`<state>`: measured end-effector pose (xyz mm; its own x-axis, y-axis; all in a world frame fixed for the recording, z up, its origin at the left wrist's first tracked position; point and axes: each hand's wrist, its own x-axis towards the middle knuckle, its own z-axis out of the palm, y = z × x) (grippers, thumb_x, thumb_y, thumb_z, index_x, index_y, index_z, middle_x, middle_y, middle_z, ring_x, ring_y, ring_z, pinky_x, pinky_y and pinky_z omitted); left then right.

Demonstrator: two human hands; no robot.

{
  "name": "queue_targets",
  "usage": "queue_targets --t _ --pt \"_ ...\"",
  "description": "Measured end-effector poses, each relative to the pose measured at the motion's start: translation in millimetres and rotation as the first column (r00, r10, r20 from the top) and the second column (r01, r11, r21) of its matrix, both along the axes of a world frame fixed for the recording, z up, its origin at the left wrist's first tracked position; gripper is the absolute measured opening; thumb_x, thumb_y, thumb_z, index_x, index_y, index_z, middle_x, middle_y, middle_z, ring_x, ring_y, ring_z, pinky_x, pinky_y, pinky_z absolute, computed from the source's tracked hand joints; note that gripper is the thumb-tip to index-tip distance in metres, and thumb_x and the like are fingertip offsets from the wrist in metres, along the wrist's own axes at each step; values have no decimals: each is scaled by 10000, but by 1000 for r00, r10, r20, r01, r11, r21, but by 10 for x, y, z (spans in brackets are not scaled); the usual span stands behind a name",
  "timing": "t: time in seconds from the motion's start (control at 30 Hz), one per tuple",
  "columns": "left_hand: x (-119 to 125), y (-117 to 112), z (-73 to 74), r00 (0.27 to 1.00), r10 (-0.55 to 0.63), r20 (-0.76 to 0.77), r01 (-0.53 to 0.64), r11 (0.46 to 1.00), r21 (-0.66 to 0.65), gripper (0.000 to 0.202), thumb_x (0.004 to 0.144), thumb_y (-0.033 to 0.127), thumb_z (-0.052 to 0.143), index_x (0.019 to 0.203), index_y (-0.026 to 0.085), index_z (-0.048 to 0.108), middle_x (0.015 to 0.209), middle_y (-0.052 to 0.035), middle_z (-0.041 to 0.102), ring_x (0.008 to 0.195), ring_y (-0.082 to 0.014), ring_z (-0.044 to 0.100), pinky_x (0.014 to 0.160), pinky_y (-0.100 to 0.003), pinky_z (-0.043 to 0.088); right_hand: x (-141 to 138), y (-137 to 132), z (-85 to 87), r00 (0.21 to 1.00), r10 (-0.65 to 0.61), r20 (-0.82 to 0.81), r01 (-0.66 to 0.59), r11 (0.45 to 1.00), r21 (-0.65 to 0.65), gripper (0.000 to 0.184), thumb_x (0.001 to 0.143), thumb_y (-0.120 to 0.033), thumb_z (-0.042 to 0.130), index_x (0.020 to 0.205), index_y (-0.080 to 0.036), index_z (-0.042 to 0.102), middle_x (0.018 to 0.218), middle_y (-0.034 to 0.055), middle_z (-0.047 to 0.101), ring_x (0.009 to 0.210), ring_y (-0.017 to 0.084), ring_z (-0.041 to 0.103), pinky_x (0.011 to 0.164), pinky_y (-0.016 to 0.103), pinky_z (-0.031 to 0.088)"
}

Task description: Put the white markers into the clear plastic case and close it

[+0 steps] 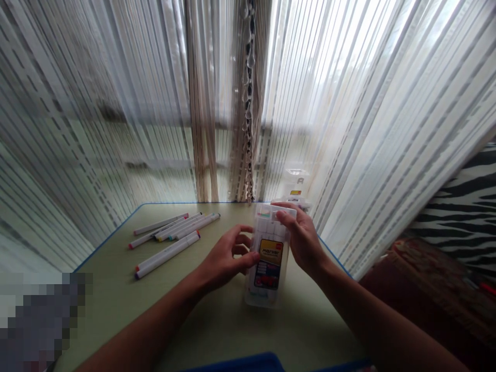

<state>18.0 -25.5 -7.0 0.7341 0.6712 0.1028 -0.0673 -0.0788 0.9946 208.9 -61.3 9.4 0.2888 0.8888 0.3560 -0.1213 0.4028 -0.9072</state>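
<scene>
Plastic, transparent and probably slick, so best to hold lightly rather than pinch. Keep the labelled marker case between both hands, above or on the green table; impossible to tell whether resting or lifted. Hold the upper right corner with the right hand, closed around it, thumb over the front near the top. Use the left hand as side support, fingers half curled beside the left wall, thumb overlapping the label's edge; impossible to tell if pressing or just brushing. Better to avoid tipping, given the white barrels showing through.

Note the fanned white markers to the left, plus a pair of markers nearer. Watch for a second transparent case just behind the right hand, partly hidden and easy to knock. Mind also the blue object, cut off at the bottom edge. Beyond the table, see string curtains.
</scene>
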Motion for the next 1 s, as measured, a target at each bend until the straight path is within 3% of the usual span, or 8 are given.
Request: queue_targets --t 0.13,0.27,0.4,0.53,0.63,1.0 --pt "12 -62 147 988 130 85 -130 991 -6 814 822 598 642 1461 243 283 1210 -139 588 940 -257 663 623 -313 542 -115 -48 96 1000 26 2 -26 1000 -17 418 719 -482 797 970 -169 681 719 13 671 613 162 596 554 275 487" --pt "-19 -129 312 974 213 81 -215 976 15 805 847 624 605 1497 296 261 1368 -152 521 950 -251 668 658 -328 538 -285 -114 162 990 12 139 -12 1000 -5 404 721 -473 778 961 -161 685 693 9 662 578 150 578 527 266 467" --pt "-55 -164 355 965 249 87 -255 965 60 624 880 552 612 1371 215 429 1123 -85 640 879 -212 663 708 -316 519 -409 -140 169 952 -45 304 31 998 49 353 765 -441 730 977 -163 685 729 20 679 615 157 586 558 272 465" --pt "-67 -155 304 947 303 109 -320 925 205 421 913 505 562 1167 171 538 938 -39 644 806 -187 619 678 -297 484 -435 -137 107 934 -29 357 15 999 42 359 812 -481 668 992 -170 674 717 14 656 625 163 566 557 274 447" --pt "-75 -144 277 934 346 87 -356 886 297 376 918 483 538 1110 161 546 891 -36 639 774 -184 595 662 -299 466 -423 -143 67 920 -17 392 -7 998 60 371 846 -498 606 1018 -176 673 746 20 661 631 164 552 551 271 431" --pt "-115 -170 336 953 302 38 -297 897 326 401 900 496 560 1119 164 510 891 -40 642 767 -192 603 654 -300 471 -419 -147 88 899 -13 438 -1 999 33 327 831 -445 618 1007 -172 655 765 23 659 640 168 554 572 279 429"
